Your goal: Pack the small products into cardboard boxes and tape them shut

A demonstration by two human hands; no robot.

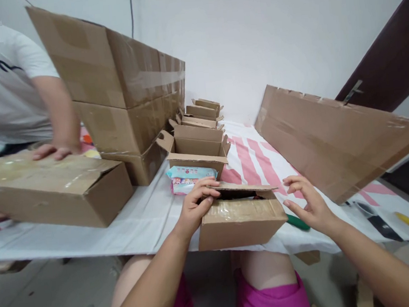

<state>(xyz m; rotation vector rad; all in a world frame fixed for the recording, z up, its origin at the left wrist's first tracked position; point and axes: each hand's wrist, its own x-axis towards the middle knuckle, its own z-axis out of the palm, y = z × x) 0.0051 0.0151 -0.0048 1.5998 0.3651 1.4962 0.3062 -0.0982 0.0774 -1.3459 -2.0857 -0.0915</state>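
A small cardboard box sits at the near table edge with its top flaps partly folded over a dark gap. My left hand grips its left top corner, fingers curled over a flap. Just right of the box hovers my right hand, fingers spread and not touching it. A pastel packet with cartoon faces lies right behind the box. A green object pokes out beside my right hand.
A row of open small boxes runs back along the table. Large stacked cartons stand at left. A flat cardboard sheet leans at right. Another person's hand rests on a closed box.
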